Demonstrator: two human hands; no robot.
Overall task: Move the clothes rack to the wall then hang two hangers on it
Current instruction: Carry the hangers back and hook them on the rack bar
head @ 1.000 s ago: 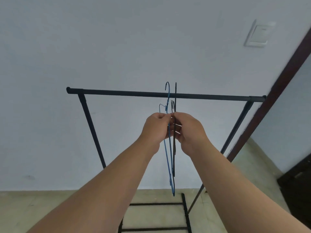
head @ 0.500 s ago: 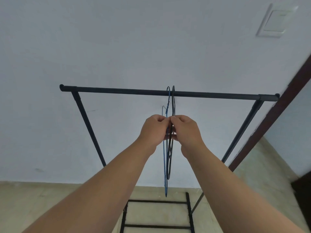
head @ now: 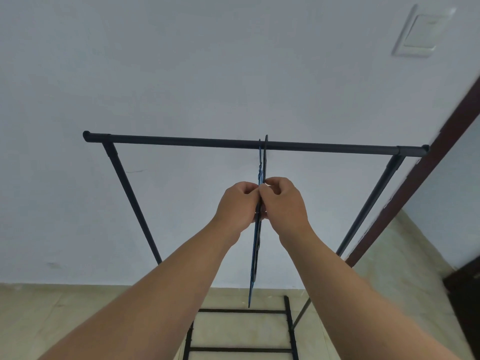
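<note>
Your left hand (head: 237, 203) and right hand (head: 283, 203) are pinched shut on two thin hangers (head: 255, 245), just below their necks. Their hooks sit on the rack bar (head: 181, 140) right above your hands. They look light, stiff and slippery, so hold by the necks.

Both hands (head: 262, 201) pinch two hangers (head: 255, 253) hooked over the rack's top bar (head: 181, 139).

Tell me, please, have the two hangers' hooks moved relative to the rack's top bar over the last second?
Yes. The hooks of the blue hanger and black hanger stood above the rack's top bar earlier; they have come down and now sit over it.
</note>
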